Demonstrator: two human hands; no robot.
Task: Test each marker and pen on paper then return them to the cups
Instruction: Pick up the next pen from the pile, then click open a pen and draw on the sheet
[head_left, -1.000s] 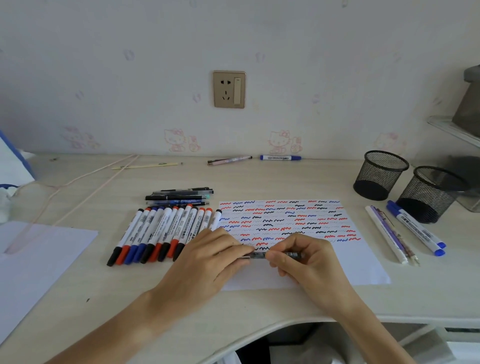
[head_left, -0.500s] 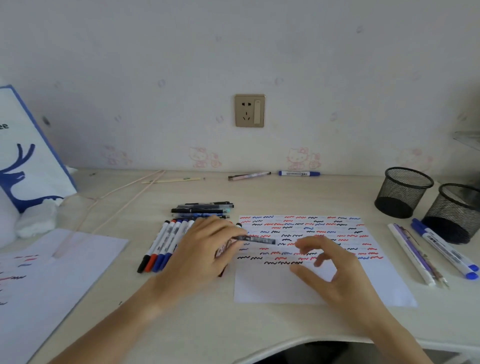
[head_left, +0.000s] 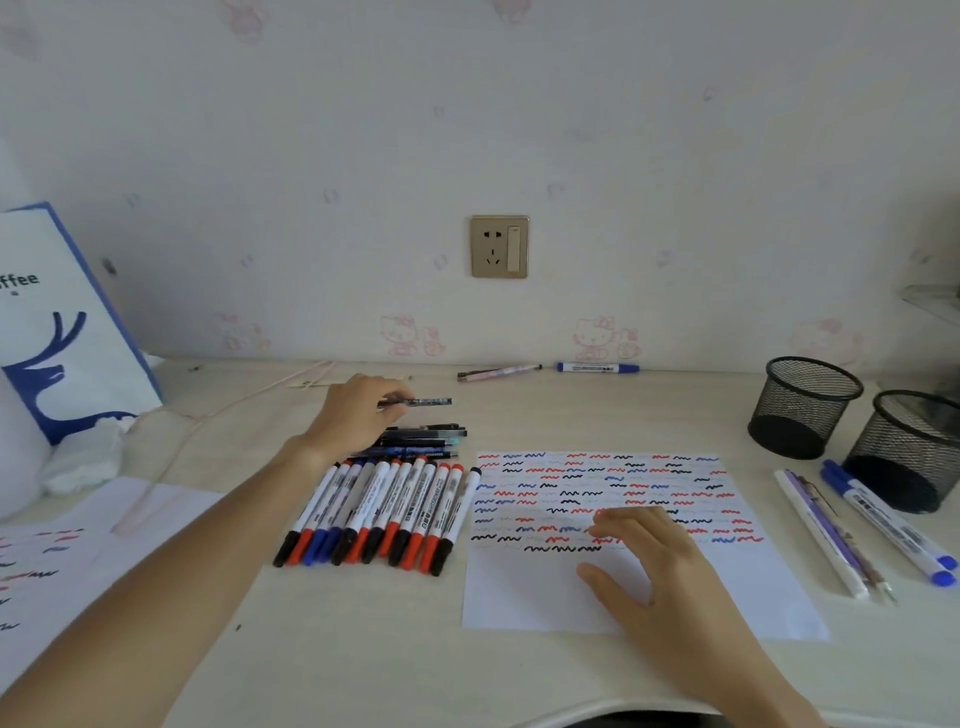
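My left hand (head_left: 358, 415) pinches a dark pen (head_left: 421, 401), held level just above and behind a small stack of dark pens (head_left: 423, 441). In front of that stack lies a row of several white markers (head_left: 384, 512) with red, blue and black caps. My right hand (head_left: 649, 556) rests with relaxed fingers on the white paper (head_left: 753, 597), which is covered in red, blue and black squiggles. Two black mesh cups (head_left: 802, 405) (head_left: 909, 449) stand at the right. Several markers and pens (head_left: 862, 530) lie in front of the cups.
A pink pen (head_left: 498, 372) and a blue marker (head_left: 597, 368) lie along the wall. A white and blue paper bag (head_left: 57, 322) stands at the left, with white tissue (head_left: 88, 457) and another scribbled sheet (head_left: 62, 551) before it. The desk's front edge curves near me.
My left hand took the dark pen from both hands and carried it left and back, past the marker row to the dark pen stack. My right hand let go and settled on the paper.
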